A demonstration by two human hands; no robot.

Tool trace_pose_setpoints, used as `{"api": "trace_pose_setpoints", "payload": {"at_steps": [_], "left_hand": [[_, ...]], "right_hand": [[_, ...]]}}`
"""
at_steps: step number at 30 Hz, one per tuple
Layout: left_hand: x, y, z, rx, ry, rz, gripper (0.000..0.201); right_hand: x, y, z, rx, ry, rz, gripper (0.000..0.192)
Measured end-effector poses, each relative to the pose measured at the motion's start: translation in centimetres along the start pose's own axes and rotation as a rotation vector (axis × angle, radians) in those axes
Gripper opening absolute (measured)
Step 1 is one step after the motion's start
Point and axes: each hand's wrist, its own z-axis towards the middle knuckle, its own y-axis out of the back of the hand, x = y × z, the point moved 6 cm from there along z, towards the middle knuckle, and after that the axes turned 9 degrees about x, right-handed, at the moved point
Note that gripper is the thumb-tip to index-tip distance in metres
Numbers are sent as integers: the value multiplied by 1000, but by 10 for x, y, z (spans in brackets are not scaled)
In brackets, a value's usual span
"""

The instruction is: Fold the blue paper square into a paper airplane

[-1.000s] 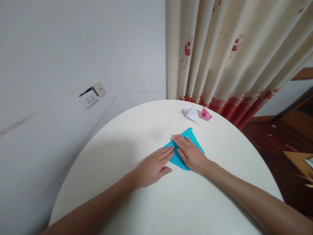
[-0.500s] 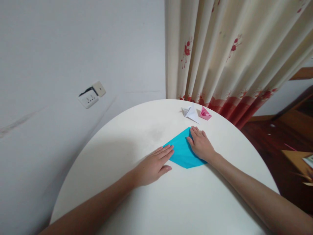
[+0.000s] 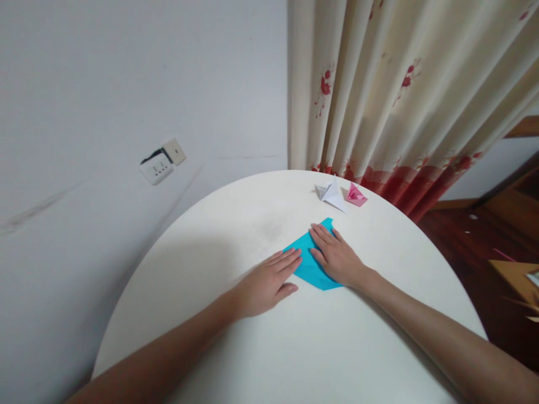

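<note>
paper (image 3: 309,265): blue, folded, lying flat on the table
shape: roughly triangular, one corner pointing toward the person
state: partly hidden under both hands; fold lines cannot be made out
place: mid-table, toward the far side

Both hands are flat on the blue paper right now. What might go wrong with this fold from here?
1. The left hand touches only the left corner of the blue paper, so the sheet may slide on the smooth white table and the crease may run crooked.
2. The right hand hides most of the fold, so misaligned edges could go unnoticed.
3. The white origami figure and pink origami figure sit just beyond; a forward sweep might knock them.
</note>
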Motion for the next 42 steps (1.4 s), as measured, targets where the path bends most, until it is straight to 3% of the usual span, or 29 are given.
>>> {"api": "trace_pose_setpoints", "payload": {"at_steps": [4,6,10,13,15,19,23,30,37,42], "left_hand": [[0,1,1,7,13,3,61],[0,1,0,-1,6,0,60],[-2,2,0,-8,-3,-3,60],[-3,1,1,-8,4,-8,61],[-3,2,1,-15,5,-13,61],[2,7,1,-38,0,-48,59],[24,19,1,-95,41,-56,45],[52,42,-3,-416,144,-301,24],[53,31,-2,-342,119,-249,10],[58,32,-5,-272,117,-235,13]], "right_hand": [[-39,3,-6,-83,-309,8,61],[-46,8,-10,-140,-366,40,61],[-21,17,-11,-202,-150,114,61],[12,14,-8,-104,70,102,60],[24,8,-6,-28,128,61,60],[28,0,-5,37,112,5,62],[25,0,-4,51,109,-1,63],[24,0,-6,52,149,-27,62],[22,1,-9,71,202,-49,61],[22,0,-9,84,199,-53,61]]}}
